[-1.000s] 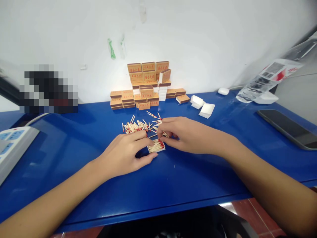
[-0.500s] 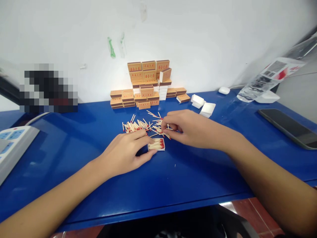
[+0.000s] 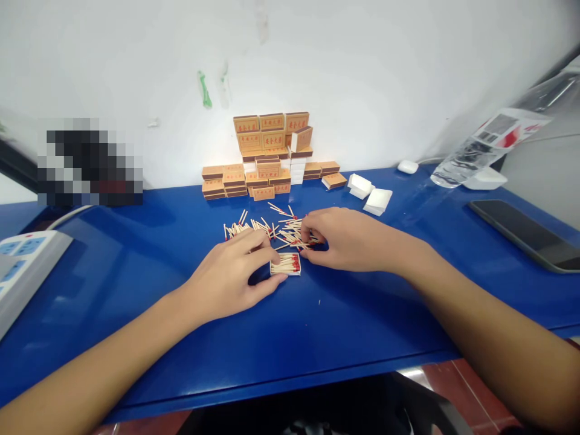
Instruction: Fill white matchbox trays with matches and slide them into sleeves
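A small white matchbox tray [image 3: 285, 272] with red-tipped matches in it lies on the blue table. My left hand [image 3: 240, 269] grips its left end between thumb and fingers. My right hand [image 3: 344, 240] is just right of the tray, its thumb and index finger apart at the edge of the loose matches [image 3: 290, 232]; the other fingers are curled and partly hidden. Another heap of matches [image 3: 238, 229] spreads behind my left hand. No match can be made out clearly in my right hand.
Stacked orange matchboxes [image 3: 272, 142] stand against the wall. Two white trays [image 3: 377, 201] lie to their right. Farther right are a white earphone case [image 3: 408, 167], a plastic bottle [image 3: 471, 151] and a phone [image 3: 525, 232]. A power strip [image 3: 31, 266] is at the left.
My right hand has shifted slightly right and down, its thumb now nearer the tray's right end. My left hand stays on the tray.
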A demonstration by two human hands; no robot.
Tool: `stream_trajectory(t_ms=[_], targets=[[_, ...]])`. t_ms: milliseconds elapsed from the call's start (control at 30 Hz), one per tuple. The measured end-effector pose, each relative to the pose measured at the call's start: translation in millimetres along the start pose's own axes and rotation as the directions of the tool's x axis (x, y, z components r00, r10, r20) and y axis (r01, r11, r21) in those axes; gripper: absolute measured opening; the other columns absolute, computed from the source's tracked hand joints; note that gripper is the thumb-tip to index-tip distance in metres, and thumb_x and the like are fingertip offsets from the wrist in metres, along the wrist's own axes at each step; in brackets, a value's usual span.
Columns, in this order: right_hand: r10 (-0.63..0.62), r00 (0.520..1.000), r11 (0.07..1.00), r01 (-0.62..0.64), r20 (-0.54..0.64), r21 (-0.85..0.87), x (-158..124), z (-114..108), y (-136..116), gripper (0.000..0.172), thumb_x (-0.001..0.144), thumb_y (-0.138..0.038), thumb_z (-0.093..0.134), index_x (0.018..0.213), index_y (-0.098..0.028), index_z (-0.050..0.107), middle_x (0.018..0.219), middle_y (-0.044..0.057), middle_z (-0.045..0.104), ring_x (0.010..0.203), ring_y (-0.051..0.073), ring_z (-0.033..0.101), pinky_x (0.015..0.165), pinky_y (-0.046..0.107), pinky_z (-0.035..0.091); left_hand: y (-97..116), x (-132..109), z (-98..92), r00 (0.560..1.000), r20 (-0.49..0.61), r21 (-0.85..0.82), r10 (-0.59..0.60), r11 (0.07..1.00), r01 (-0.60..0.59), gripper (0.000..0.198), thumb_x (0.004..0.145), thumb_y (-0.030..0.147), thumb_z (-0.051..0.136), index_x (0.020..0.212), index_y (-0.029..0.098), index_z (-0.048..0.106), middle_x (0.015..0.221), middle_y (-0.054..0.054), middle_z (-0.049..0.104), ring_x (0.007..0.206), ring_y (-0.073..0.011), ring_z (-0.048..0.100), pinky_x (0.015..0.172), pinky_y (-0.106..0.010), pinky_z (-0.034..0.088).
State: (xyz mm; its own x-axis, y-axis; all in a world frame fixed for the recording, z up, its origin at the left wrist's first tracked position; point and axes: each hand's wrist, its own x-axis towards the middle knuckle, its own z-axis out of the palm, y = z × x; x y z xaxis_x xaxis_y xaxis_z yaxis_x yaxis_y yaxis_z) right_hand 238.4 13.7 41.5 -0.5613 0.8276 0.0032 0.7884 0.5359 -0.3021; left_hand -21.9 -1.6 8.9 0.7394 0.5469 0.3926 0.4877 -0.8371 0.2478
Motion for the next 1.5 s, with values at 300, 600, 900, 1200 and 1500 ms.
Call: stream_trajectory(t_ms=[300, 600, 900, 1200, 1500], targets=[[-0.018, 0.998, 1.0, 0.016, 0.064, 0.026, 2, 5, 5, 0.007, 0.087, -0.023, 0.066, 0.081, -0.021, 0.061, 0.082, 0.001, 0.065, 0.07, 0.015, 0.05, 0.064, 0.031, 0.033, 2, 4, -1.6, 0.999, 0.02, 0.05, -0.029, 0.998, 0.028, 0.029, 0.099, 0.04, 0.066, 0.118, 0.018, 0.069, 0.11, -0.01, 0.069, 0.099, -0.0249, 0.063, 0.089, -0.041, 0.053], [0.085, 0.986, 0.996, -0.081, 0.144, -0.032, 1, -5, 9, 0.008, 0.085, -0.019, 0.067, 0.079, -0.02, 0.063, 0.078, 0.002, 0.068, 0.067, 0.015, 0.053, 0.063, 0.031, 0.033, -1, 2, -0.2, 0.998, 0.039, 0.048, -0.043, 0.998, 0.041, 0.033, 0.099, 0.044, 0.067, 0.117, 0.016, 0.072, 0.107, -0.01, 0.068, 0.097, -0.0253, 0.062, 0.088, -0.042, 0.052], [0.112, 0.982, 0.992, -0.101, 0.152, -0.074, -5, -12, 14, 0.011, 0.095, -0.028, 0.061, 0.087, -0.02, 0.063, 0.089, 0.004, 0.067, 0.072, 0.017, 0.054, 0.066, 0.031, 0.036, 0, 3, 1.0, 0.998, 0.046, 0.028, -0.047, 0.999, 0.046, 0.033, 0.099, 0.043, 0.068, 0.117, 0.016, 0.072, 0.107, -0.01, 0.068, 0.098, -0.0258, 0.064, 0.089, -0.042, 0.053], [0.05, 0.999, 0.999, -0.05, 0.017, -0.01, -8, -18, 19, 0.013, 0.095, -0.03, 0.056, 0.089, -0.021, 0.063, 0.087, 0.005, 0.068, 0.069, 0.017, 0.054, 0.066, 0.032, 0.039, -2, 2, 2.1, 0.999, 0.025, 0.038, -0.044, 0.998, 0.043, 0.032, 0.098, 0.043, 0.069, 0.116, 0.017, 0.072, 0.107, -0.009, 0.069, 0.098, -0.0256, 0.064, 0.089, -0.042, 0.053], [0.011, 0.999, 1.0, -0.011, -0.036, -0.012, -6, -15, 18, 0.013, 0.097, -0.03, 0.056, 0.09, -0.02, 0.061, 0.086, 0.004, 0.066, 0.069, 0.017, 0.054, 0.066, 0.031, 0.037, 0, 3, 1.4, 0.998, 0.032, 0.022, -0.062, 0.998, 0.061, 0.033, 0.098, 0.045, 0.07, 0.115, 0.017, 0.069, 0.108, -0.008, 0.07, 0.098, -0.0252, 0.065, 0.088, -0.042, 0.052]])
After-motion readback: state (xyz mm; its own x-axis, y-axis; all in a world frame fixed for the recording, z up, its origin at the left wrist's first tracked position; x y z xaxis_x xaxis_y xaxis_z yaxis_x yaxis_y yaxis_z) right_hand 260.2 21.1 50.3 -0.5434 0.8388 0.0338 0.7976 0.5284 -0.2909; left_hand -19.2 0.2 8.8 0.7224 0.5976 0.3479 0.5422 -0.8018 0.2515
